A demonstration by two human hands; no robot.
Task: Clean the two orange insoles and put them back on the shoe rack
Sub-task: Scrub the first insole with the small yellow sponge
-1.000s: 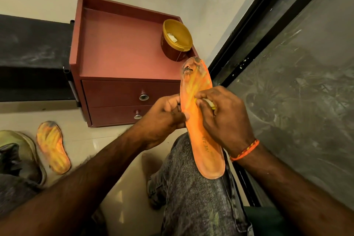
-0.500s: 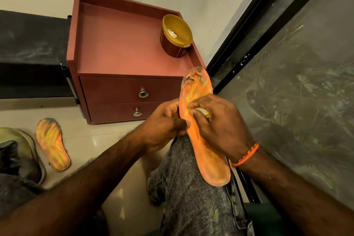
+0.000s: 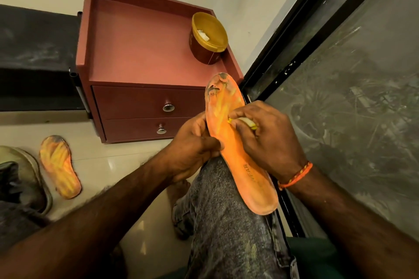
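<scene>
Head view: an orange insole (image 3: 240, 149) lies lengthwise on the person's knee (image 3: 224, 210), grey-smudged toe end pointing toward the red drawer cabinet (image 3: 145, 56). The left hand (image 3: 192, 149) grips the insole's left edge near the middle, thumb on the top face. The right hand (image 3: 267, 140) pinches a small pale-yellow wad (image 3: 244, 122) and presses it onto the insole's upper half. A second orange insole (image 3: 60, 166) lies flat on the floor to the left, well apart from both hands, just beside a shoe (image 3: 25, 176). An open yellow tub (image 3: 208, 37) stands on the cabinet top.
</scene>
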